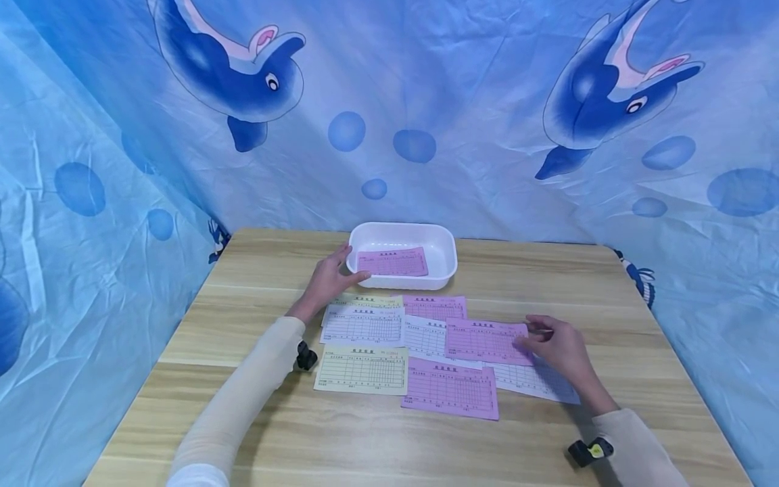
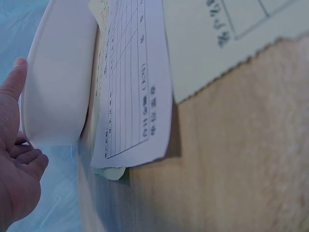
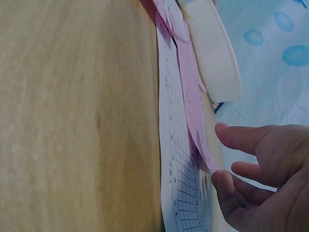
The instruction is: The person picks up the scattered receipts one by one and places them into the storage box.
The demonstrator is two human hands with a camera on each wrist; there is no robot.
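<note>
Left hand (image 1: 331, 277), fingers relaxed and spread, rests against the left rim of the white tray (image 1: 447, 245) at frame centre, which holds one pink form (image 1: 392, 262). Right hand (image 1: 556, 345) pinches the right edge of a pink form on the pile (image 1: 485, 340), lower right of centre on the bench (image 1: 243, 270). Loose forms on the bench, counted: three pink, two yellow, three white, overlapping; each bears a printed grid and header characters too small to read.
</note>
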